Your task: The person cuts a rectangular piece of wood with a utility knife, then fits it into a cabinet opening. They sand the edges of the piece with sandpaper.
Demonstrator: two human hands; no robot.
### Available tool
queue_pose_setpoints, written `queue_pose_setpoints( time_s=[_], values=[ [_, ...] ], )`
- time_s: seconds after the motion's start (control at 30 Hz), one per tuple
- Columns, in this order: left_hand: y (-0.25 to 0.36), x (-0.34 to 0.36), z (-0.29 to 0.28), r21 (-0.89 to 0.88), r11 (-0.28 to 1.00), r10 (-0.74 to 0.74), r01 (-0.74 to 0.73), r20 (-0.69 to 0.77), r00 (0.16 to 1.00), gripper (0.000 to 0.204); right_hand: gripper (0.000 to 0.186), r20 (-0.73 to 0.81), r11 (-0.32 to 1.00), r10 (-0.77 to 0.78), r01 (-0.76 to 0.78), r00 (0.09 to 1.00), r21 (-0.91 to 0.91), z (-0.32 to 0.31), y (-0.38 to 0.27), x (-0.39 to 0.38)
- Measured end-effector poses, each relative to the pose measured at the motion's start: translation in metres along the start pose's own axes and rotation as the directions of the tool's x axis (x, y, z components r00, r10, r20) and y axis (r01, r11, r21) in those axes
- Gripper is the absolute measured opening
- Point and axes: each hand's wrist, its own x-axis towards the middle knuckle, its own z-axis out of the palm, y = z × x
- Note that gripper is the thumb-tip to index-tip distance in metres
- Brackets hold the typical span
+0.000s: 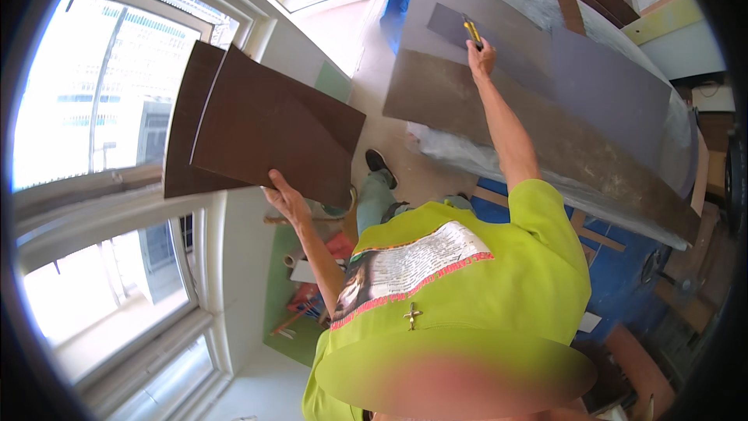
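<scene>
My left hand (285,196) grips the lower edge of two dark brown flat panels (265,129), held up at the left in front of a window. My right hand (481,55) is stretched out to the upper middle and holds a yellow-handled utility knife (471,30), its tip resting on a grey sheet (608,93) that lies on a long brown board (545,140). My yellow-green shirt fills the lower middle of the view.
Large windows (93,109) line the left side. The board lies over plastic sheeting and blue supports (615,273) at the right. A green mat (284,296) on the floor holds red tools and scraps. Wooden pieces stand at the far right.
</scene>
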Motion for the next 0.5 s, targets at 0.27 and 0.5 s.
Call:
queue_pose_setpoints(
  time_s=[0.27,0.5],
  values=[
    [0.015,0.155,0.061,-0.053,0.993,0.116,-0.104,0.358,0.926,0.041,0.062,-0.161,0.89,0.135,-0.191,0.978,-0.413,0.046,-0.016,0.003],
    [0.038,0.255,0.117,-0.211,0.974,0.175,-0.079,0.488,0.855,0.046,0.065,-0.282,0.904,-0.05,-0.077,0.958,-0.42,0.04,-0.056,-0.007]
  ],
)
